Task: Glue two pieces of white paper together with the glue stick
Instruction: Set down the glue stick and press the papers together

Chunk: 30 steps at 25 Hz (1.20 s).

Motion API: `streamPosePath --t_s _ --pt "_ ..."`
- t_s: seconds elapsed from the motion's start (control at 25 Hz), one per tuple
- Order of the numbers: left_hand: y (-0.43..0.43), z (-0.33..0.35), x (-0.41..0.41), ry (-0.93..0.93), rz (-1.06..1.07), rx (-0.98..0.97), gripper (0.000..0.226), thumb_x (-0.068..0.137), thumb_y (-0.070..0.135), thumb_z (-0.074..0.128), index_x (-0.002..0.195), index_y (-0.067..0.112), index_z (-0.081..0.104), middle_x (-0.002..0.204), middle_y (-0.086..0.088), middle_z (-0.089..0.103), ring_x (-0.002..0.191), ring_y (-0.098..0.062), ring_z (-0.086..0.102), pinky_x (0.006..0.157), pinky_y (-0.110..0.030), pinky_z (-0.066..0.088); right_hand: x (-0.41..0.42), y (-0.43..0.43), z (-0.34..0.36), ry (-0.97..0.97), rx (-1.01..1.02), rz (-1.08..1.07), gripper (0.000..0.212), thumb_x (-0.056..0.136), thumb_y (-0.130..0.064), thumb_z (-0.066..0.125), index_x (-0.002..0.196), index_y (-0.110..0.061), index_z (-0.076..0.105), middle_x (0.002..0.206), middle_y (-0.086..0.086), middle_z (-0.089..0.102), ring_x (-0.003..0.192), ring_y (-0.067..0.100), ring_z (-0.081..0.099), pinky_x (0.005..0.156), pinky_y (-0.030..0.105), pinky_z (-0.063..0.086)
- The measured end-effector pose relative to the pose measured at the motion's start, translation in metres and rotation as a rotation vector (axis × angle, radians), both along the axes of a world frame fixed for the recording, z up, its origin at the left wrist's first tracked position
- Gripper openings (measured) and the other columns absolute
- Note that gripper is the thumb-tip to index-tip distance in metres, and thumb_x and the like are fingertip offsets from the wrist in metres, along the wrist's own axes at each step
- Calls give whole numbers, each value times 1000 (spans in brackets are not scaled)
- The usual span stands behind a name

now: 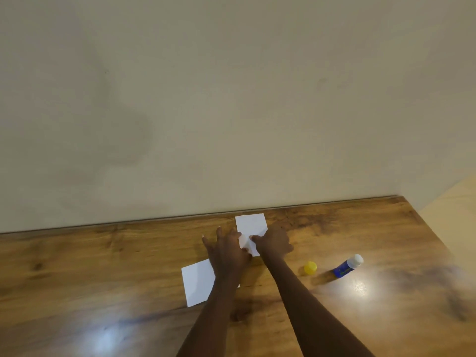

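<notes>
Where the left hand (228,251) lies spread and the right hand (273,243) pinches the far paper (251,225), the near paper (197,282) is partly hidden; glue stick (347,266) label unreadable

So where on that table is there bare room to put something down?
The table's whole left stretch beyond the near paper is bare, as is the near edge. It is crowded mid-table: both hands on the far paper, then yellow cap and glue stick.

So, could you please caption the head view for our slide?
Both hands, left and right, press the far paper; glue stick lies uncapped.
</notes>
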<state>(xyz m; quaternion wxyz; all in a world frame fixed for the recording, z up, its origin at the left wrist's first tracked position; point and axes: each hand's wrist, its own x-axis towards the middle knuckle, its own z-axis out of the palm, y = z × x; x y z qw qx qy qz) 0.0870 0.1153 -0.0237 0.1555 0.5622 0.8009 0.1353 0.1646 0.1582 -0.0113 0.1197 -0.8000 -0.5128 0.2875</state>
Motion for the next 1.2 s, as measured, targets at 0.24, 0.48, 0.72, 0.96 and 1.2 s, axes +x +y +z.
streamPosePath --t_s 0.24,0.48,0.72,0.96,1.2 --pt "-4 13 -3 -128 43 5 41 83 28 57 123 17 51 139 -9 47 134 -27 34 115 -51 5 13 3 7 431 189 -92 26 80 -13 64 100 4 59 109 22 63 94 32 57 74 35 45" --pt "-80 25 -76 -354 516 325 23 71 -6 55 87 6 66 91 -15 72 87 -30 65 70 -30 49 49 -2 50 483 255 367 23 75 -8 68 96 1 63 83 18 66 72 27 57 61 30 40" --pt "-125 19 -63 -636 677 287 31 69 -14 51 96 -2 59 101 -18 69 95 -28 65 70 -22 41 -10 -28 52 396 168 867 12 75 -3 66 86 -1 69 92 15 69 76 17 55 58 9 36" --pt "-111 14 -55 -722 613 238 34 72 -18 46 101 -3 53 114 -18 65 111 -24 60 70 -20 46 -23 -34 21 308 116 880 14 75 -3 65 88 -3 70 99 16 71 80 14 55 61 11 35" --pt "-110 3 -61 -767 584 267 35 73 -17 45 102 1 53 113 -15 66 110 -19 59 65 -12 43 -20 -29 11 310 134 822 14 77 -5 65 89 -2 70 97 17 71 85 25 61 69 26 40"
